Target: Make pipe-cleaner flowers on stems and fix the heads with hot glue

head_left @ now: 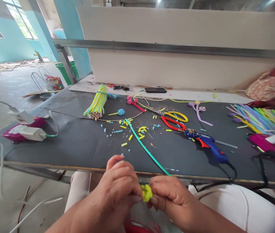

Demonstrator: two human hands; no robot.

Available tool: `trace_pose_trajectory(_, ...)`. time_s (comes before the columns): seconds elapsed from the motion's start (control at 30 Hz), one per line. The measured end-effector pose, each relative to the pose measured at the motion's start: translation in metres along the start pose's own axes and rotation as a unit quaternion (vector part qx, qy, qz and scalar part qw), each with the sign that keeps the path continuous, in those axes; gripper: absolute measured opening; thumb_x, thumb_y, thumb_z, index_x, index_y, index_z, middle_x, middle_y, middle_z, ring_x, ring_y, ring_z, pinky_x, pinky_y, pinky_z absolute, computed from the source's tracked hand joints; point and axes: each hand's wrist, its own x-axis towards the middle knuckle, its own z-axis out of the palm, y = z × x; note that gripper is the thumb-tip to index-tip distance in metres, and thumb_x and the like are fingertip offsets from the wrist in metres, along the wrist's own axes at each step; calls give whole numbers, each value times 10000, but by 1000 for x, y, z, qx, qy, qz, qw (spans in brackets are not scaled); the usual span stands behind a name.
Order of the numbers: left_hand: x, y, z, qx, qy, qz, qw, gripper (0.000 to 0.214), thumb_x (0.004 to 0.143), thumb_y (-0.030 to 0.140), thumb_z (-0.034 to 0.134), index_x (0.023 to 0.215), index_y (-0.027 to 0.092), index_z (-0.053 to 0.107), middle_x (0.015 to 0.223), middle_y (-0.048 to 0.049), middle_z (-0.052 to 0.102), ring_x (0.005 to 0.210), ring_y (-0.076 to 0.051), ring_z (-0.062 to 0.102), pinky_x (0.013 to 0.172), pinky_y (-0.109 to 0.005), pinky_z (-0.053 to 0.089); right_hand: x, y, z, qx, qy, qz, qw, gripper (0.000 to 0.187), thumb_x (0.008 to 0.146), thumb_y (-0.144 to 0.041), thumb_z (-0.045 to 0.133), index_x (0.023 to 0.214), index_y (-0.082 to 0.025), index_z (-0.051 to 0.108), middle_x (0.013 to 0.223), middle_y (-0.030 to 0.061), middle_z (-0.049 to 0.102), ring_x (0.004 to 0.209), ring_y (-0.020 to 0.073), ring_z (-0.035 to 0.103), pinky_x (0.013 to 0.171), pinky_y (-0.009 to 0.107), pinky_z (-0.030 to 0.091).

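Below the table edge, both hands' fingers (pixel 137 191) pinch a yellow ball (pixel 146 193)

yellow wad (pixel 146 193) mostly hidden, fingertips too

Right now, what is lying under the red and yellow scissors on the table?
Under the scissors lie the dark table mat and a few small blue and yellow cut pieces. A blue piece shows inside the yellow handle. Anything beneath the blades themselves is covered.
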Motion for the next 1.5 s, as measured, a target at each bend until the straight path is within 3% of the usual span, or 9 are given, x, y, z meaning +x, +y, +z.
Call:
trace_pose_trajectory(0.23, 2, 2, -3, 16, -45, 54, 997, 253, 795, -19, 400, 750, 198, 522, 695, 33, 563, 746, -108, 535, 1029, -372, 240, 2, 3, 1, 123, -35, 34, 991, 524, 895, -527, 439, 591, -138, 614, 562, -18, 477, 554, 96, 468, 531, 212, 364)
trace_pose_trajectory(0.37, 7, 6, -11, 29, -95, 50, 994, 241, 801, -14, 452, 770, 200, 558, 710, 40, 599, 770, -105, 557, 1034, -355, 233, 1, 7, 0, 193, -43, 59, 978, 491, 868, -509, 505, 612, -116, 648, 553, -28, 451, 496, 67, 416, 465, 184, 326)
trace_pose_trajectory(0.53, 16, 12, -31, 31, -50, 29, 998, 150, 830, 61, 553, 810, 200, 604, 738, 33, 625, 767, -108, 574, 1001, -343, 279, -1, 8, -2, 284, -75, 115, 949, 487, 824, -535, 551, 653, -98, 682, 539, -35, 431, 397, 35, 345, 366, 164, 261)
trace_pose_trajectory(0.6, 21, 18, -38, 52, -63, 24, 996, 159, 826, 59, 554, 804, 205, 615, 738, 38, 638, 783, -114, 579, 1021, -352, 259, 0, 7, -3, 286, -85, 121, 947, 494, 815, -542, 557, 646, -95, 685, 534, -32, 437, 385, 32, 346, 360, 162, 262)
trace_pose_trajectory(0.77, 33, 31, -42, 123, -170, 40, 977, 247, 813, 29, 499, 819, 225, 649, 754, 40, 656, 829, -133, 570, 1065, -395, 223, 2, 5, -1, 283, -88, 101, 950, 505, 817, -553, 548, 614, -105, 664, 503, -41, 412, 389, 31, 332, 358, 153, 242)
trace_pose_trajectory(1.0, 36, 32, -39, 123, -166, 51, 977, 236, 813, 29, 499, 740, 217, 621, 703, 57, 646, 803, -123, 558, 1082, -404, 215, 3, 1, -6, 254, -139, 99, 952, 493, 839, -538, 525, 560, -133, 549, 524, -45, 391, 434, 47, 335, 401, 178, 245)
trace_pose_trajectory(1.27, 32, 26, -28, 125, -195, 83, 969, 306, 790, 4, 367, 767, 201, 600, 709, 35, 620, 790, -142, 546, 1056, -389, 260, 7, -8, -8, 190, -176, 78, 963, 511, 859, -586, 435, 560, -173, 422, 612, -29, 406, 547, 85, 367, 502, 220, 289)
trace_pose_trajectory(1.4, 30, 24, -24, 148, -202, 71, 966, 278, 808, 26, 371, 750, 201, 579, 720, 36, 610, 784, -147, 538, 1066, -425, 225, 7, -6, -7, 168, -179, 68, 967, 517, 865, -576, 430, 541, -176, 395, 600, -42, 367, 533, 81, 342, 491, 218, 278)
trace_pose_trajectory(1.5, 28, 19, -22, 139, -166, 52, 975, 237, 796, 35, 409, 740, 201, 569, 732, 32, 611, 780, -146, 541, 1060, -408, 212, 5, -3, -9, 126, -133, 63, 981, 551, 866, -605, 403, 534, -168, 453, 586, -34, 407, 545, 93, 391, 515, 219, 316)
